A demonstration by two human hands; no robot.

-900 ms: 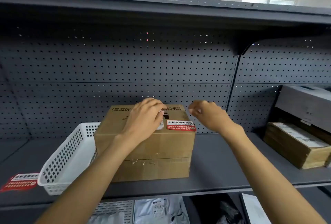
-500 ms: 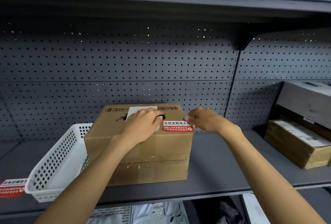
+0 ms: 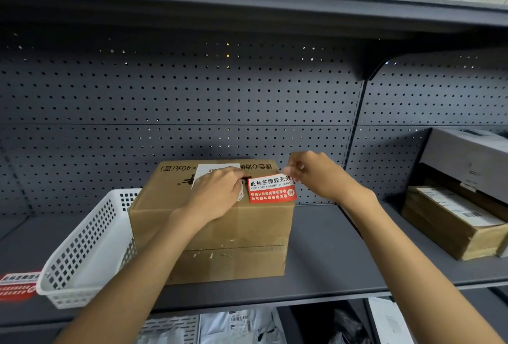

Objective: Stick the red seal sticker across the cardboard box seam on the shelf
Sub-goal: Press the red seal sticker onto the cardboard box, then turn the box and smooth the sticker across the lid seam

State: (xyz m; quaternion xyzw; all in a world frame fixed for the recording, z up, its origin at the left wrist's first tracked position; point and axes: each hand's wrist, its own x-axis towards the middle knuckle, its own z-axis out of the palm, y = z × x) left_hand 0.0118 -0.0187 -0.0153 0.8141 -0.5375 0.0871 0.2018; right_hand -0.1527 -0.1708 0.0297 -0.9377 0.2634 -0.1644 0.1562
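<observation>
Now, right fingers [image 3: 292, 171] pinching red seal sticker [image 3: 272, 189] corner, left fingers [image 3: 235, 178] flat beside it.

The red sticker [image 3: 272, 189] at frame centre reads "此标签撕毁无效" above "CIBIAOQIANSIHUIWUXIAO". The cardboard box [image 3: 220, 233] top shows upside-down print including "×40支(盒)". Other labels are too blurred.

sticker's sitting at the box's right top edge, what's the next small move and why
Probably press the right end flat with the right hand. The red seal sticker lies on top of the cardboard box by its right edge; the left hand rests at its left end, while the right pinches its upper right corner. Whether that corner is stuck cannot be told.
</observation>
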